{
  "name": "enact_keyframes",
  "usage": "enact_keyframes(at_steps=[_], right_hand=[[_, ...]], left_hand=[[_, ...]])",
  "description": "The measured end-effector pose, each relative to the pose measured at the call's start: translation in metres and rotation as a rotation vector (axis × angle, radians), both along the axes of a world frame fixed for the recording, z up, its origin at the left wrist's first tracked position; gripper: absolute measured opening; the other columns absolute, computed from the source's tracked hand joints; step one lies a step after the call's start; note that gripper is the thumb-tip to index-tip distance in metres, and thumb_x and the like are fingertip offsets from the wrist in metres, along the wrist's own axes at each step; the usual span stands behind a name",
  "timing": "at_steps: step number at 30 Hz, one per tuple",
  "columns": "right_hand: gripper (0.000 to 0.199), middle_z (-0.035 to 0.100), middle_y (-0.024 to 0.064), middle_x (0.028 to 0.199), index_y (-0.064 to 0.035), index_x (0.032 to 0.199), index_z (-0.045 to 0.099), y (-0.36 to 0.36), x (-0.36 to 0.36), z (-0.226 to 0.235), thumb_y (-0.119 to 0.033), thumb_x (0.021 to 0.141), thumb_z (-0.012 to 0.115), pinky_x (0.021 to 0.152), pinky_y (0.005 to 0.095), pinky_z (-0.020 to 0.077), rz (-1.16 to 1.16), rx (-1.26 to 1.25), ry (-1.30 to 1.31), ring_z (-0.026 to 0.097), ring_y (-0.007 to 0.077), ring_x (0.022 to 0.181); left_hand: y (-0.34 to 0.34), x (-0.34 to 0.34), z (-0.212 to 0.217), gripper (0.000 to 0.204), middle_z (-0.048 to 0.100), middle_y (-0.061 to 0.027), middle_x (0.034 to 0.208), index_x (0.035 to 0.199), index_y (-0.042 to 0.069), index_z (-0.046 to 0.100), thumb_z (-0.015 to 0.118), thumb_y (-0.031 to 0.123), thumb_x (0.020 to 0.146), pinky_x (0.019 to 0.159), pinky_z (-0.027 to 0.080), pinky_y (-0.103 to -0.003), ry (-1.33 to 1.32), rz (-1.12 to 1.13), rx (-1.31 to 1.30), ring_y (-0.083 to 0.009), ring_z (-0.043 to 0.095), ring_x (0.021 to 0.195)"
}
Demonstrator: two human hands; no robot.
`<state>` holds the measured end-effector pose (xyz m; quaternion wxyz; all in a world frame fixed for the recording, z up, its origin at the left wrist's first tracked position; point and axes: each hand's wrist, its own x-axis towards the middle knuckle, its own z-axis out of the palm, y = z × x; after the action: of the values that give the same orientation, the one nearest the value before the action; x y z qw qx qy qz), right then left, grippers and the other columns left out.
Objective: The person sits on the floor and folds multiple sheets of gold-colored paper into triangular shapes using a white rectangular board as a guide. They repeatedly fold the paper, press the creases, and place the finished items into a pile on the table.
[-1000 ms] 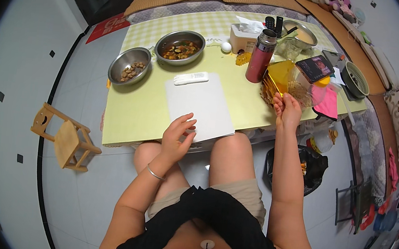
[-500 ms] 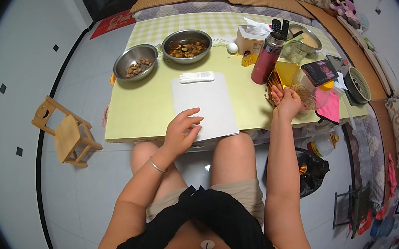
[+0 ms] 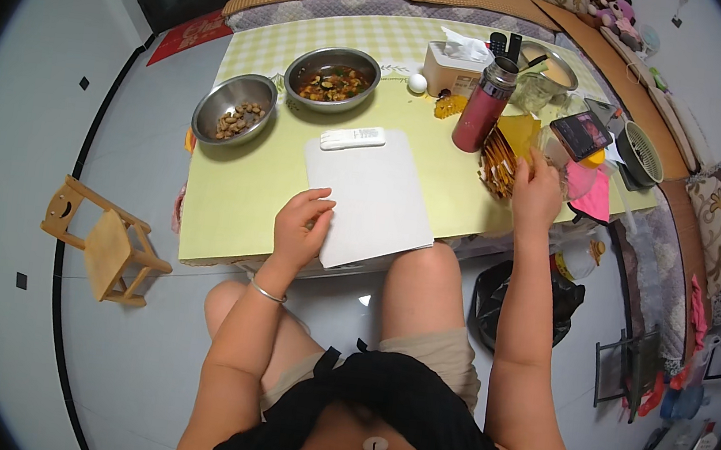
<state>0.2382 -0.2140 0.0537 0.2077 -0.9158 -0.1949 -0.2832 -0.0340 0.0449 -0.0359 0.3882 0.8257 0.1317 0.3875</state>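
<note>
Lying just left of the right hand (image 3: 538, 196), between its fingers and the foot of the red flask (image 3: 480, 110), is a loose bundle of thin brown sticks (image 3: 497, 168) on the table (image 3: 238, 202). The sticks fan a little, and their long axis seems to slant from beside the flask toward the table's near edge, roughly along the line of the forearm rather than across it. A gold sheet or packet (image 3: 519, 133) shows just beyond the fingertips, at the far end of the bundle. The right hand is clearly the nearer one: its forearm comes up almost straight from the lower edge, the back of the hand faces the camera, and the bent fingers point away from the body. Whether those fingertips are pinched on anything, or merely stand close to the gold piece, one cannot tell. To their right are a dark phone (image 3: 581, 135) and a pink cloth (image 3: 589, 194). The left hand (image 3: 301, 224) is well apart from the sticks, at the left edge of a white sheet (image 3: 372, 200); its fingers are loosely curled, the thumb a little apart, with nothing visible in the grasp, and contact with the sheet is unclear.
</note>
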Motion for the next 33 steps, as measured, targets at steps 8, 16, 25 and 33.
enact_keyframes(at_steps=[8, 16, 25, 33], right_hand=[[0.035, 0.057, 0.0255, 0.137, 0.006, 0.125, 0.06, 0.041, 0.084, -0.023, -0.009, 0.096, 0.048, 0.105, 0.046, 0.0459, 0.185, -0.284, -0.324, 0.055, 0.0406, 0.125], [0.033, 0.057, 0.0287, 0.128, 0.0059, 0.12, 0.058, 0.049, 0.118, -0.026, -0.002, 0.091, 0.044, 0.101, 0.0472, 0.0474, 0.228, -0.66, 0.43, 0.058, 0.0441, 0.118], [0.028, 0.063, 0.0209, 0.132, 0.0004, 0.117, 0.068, 0.049, 0.022, -0.015, -0.003, 0.089, 0.062, 0.103, 0.0443, 0.0486, 0.57, -0.085, -0.077, 0.06, 0.0387, 0.12], [0.035, 0.063, 0.0177, 0.135, -0.0014, 0.12, 0.068, 0.038, -0.054, -0.052, -0.014, 0.088, 0.071, 0.108, 0.0413, 0.0461, 1.203, -0.147, 0.585, 0.057, 0.0354, 0.129]], left_hand=[[0.017, -0.007, 0.014, 0.014, 0.072, -0.0141, 0.111, 0.1, -0.001, 0.075, 0.068, 0.0, 0.089, 0.078, 0.058, -0.028, -0.014, -0.002, -0.119, -0.0168, 0.07, 0.09], [0.029, -0.02, 0.019, 0.014, 0.074, -0.0127, 0.107, 0.1, 0.0, 0.076, 0.07, 0.0, 0.088, 0.077, 0.058, -0.027, 0.025, 0.021, -0.144, -0.0161, 0.07, 0.09], [0.005, -0.023, 0.023, 0.047, 0.069, -0.0161, 0.112, 0.104, 0.003, 0.072, 0.089, 0.027, 0.067, 0.09, 0.052, -0.045, 0.205, -0.255, 0.38, -0.0363, 0.064, 0.101], [-0.021, -0.027, 0.02, 0.032, 0.07, -0.013, 0.111, 0.09, 0.005, 0.07, 0.086, 0.02, 0.067, 0.089, 0.053, -0.044, 0.265, -0.241, 0.431, -0.0344, 0.065, 0.105]])
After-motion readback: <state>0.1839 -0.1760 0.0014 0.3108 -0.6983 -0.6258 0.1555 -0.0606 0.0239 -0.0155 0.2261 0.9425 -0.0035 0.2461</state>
